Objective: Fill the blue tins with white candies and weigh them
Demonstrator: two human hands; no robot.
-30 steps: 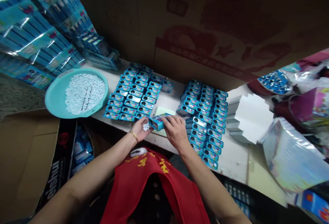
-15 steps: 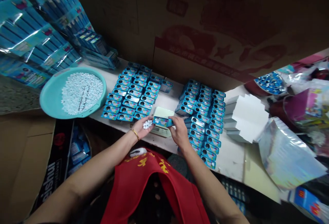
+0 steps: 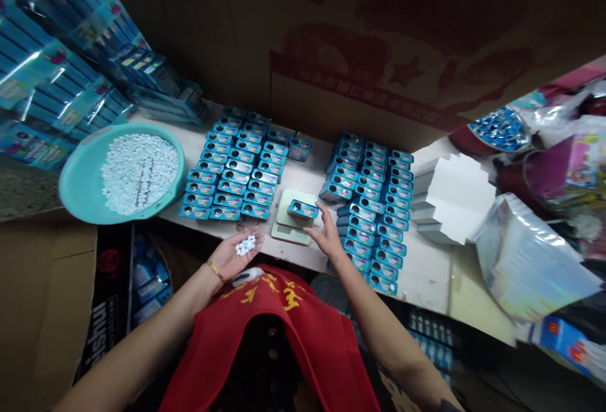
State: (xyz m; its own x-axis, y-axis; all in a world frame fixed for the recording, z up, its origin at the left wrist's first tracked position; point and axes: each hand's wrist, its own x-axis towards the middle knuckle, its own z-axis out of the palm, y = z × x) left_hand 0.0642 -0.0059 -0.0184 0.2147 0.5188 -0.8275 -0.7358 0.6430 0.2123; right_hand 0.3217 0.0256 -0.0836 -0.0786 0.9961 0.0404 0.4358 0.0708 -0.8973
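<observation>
My left hand [image 3: 239,254] is cupped palm up around a small heap of white candy pellets [image 3: 246,245], just off the table's front edge. A small blue box [image 3: 303,209] with a dark round hole in its top stands on a pale kitchen scale [image 3: 285,217]. Beside the box's right side is my right hand [image 3: 326,232], thumb and fingers apart, with nothing held between them. Whether a fingertip still touches the box I cannot tell. Rows of similar blue boxes stand to the left [image 3: 234,175] and right [image 3: 374,210] of the scale.
A turquoise basin [image 3: 76,175] of white pellets sits at the left. Wrapped stacks of blue packs [image 3: 52,71] rise behind it. A large cardboard carton [image 3: 331,65] walls off the back. Folded white card [image 3: 459,197] and silvery sheets [image 3: 530,267] lie at the right.
The blue box went from my right hand onto the scale, and that hand opened. My left hand drew back left and toward my body, still cupping the pellets.
</observation>
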